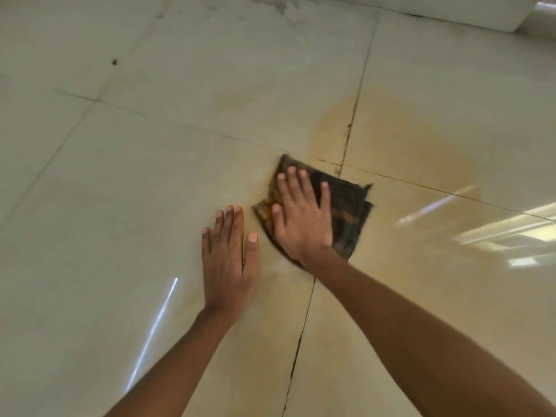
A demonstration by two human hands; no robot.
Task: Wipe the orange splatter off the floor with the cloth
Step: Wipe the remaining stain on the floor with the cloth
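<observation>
A dark folded cloth (349, 212), stained orange along its left edge, lies flat on the glossy cream floor tiles near a grout crossing. My right hand (301, 215) presses on it with fingers spread straight. My left hand (230, 254) rests flat on the bare tile just left of the cloth, fingers together, not touching it. A pale orange smear (391, 136) spreads over the tiles beyond and to the right of the cloth, with darker orange along the grout lines.
Grout lines (301, 335) run between the large tiles, one passing under my right forearm. A white wall base or ledge (451, 16) runs along the far top right. Bright light reflections (496, 230) shine on the floor at right.
</observation>
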